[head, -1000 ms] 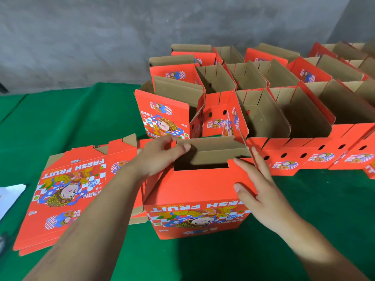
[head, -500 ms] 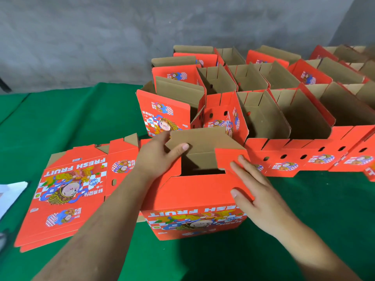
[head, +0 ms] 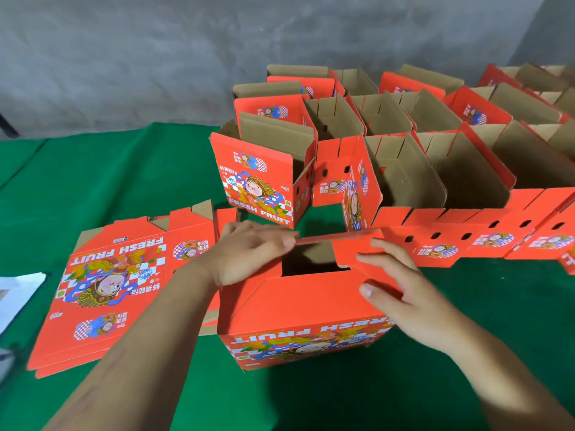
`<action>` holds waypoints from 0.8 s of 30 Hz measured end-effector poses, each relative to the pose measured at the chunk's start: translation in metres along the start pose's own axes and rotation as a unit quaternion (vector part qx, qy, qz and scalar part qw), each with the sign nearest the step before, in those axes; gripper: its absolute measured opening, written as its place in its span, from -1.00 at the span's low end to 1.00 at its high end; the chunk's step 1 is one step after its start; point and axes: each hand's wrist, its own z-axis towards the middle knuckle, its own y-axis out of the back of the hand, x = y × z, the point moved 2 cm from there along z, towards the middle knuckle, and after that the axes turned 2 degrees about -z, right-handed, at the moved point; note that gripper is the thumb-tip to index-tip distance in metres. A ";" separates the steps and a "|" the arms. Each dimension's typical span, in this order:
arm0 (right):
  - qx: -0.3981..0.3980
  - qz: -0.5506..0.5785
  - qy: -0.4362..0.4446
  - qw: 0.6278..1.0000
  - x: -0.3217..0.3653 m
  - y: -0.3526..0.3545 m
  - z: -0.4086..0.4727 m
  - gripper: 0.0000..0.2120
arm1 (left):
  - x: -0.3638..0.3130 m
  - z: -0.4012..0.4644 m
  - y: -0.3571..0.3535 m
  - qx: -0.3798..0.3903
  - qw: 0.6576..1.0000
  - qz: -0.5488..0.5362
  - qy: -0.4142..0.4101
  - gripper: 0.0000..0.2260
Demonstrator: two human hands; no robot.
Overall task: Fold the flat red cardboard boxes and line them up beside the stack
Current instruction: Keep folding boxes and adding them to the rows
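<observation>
Head view, red box [head: 298, 309], flaps half-closed

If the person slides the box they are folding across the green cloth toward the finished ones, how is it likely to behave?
The box looks like thin corrugated card with nothing seen inside, so probably light and easy to push. Its top flaps are not yet closed, so the walls may flex or skew. It stands wide on the green cloth, so tipping seems unlikely.
</observation>
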 end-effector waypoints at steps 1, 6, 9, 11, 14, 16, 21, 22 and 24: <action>-0.037 0.018 -0.007 0.999 0.002 0.003 0.003 -0.69 | 0.002 0.000 -0.001 0.029 0.998 0.053 0.007 -0.31; -0.062 0.011 -0.030 0.998 0.014 0.006 0.030 -0.50 | 0.011 0.001 -0.015 0.010 0.985 0.174 -0.001 -0.05; 0.031 -0.137 -0.040 0.989 0.014 -0.002 0.047 -0.36 | 0.013 0.001 -0.018 -0.018 0.987 0.159 0.007 -0.06; 0.025 -0.170 -0.066 0.983 0.018 -0.003 0.056 -0.32 | 0.014 0.001 -0.023 -0.044 0.983 0.172 0.036 -0.07; 0.039 -0.255 -0.108 0.960 0.020 -0.009 0.065 -0.23 | 0.010 0.005 -0.033 -0.063 0.968 0.222 0.095 -0.09; 0.037 -0.308 -0.140 0.940 0.022 -0.016 0.070 -0.17 | 0.005 0.008 -0.040 -0.075 0.959 0.246 0.120 -0.12; 0.035 -0.307 -0.124 0.943 0.026 -0.017 0.074 -0.19 | 0.006 0.004 -0.031 -0.119 0.973 0.161 0.113 -0.25; 0.032 -0.289 -0.124 0.949 0.025 -0.014 0.071 -0.21 | 0.006 0.002 -0.026 -0.134 0.983 0.064 0.106 -0.29; 0.032 -0.254 -0.136 0.957 0.022 -0.010 0.066 -0.22 | 0.006 -0.002 -0.021 -0.189 0.972 -0.109 0.083 -0.39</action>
